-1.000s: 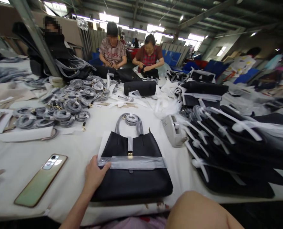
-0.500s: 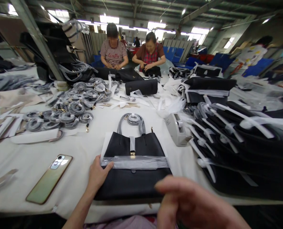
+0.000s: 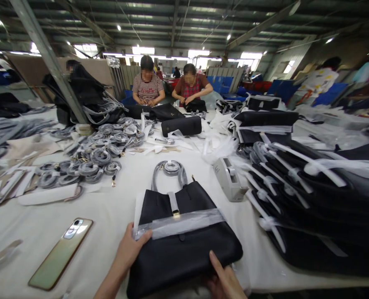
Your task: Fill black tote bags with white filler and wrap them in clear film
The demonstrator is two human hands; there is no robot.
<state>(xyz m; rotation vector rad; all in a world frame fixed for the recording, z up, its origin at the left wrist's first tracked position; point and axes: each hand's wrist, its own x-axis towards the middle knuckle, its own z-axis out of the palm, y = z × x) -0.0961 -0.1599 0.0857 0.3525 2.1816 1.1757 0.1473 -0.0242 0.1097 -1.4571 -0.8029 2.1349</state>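
Basically a bag-steadying step, I'd guess: left hand (image 3: 128,250) pinches the black handbag (image 3: 187,257) side-on, right hand (image 3: 224,277) its bottom by the tabletop (image 3: 109,214)'s near edge, so next wants even grips.

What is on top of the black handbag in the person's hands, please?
A band of translucent film crosses the black handbag, meeting a gold clasp; the left hand has its thumb over the film's left end. Whatever lies beneath that thumb is covered.

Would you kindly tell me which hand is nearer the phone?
Left. The left hand is right of the phone, on the bag; the right hand is farther right, at its bottom edge.
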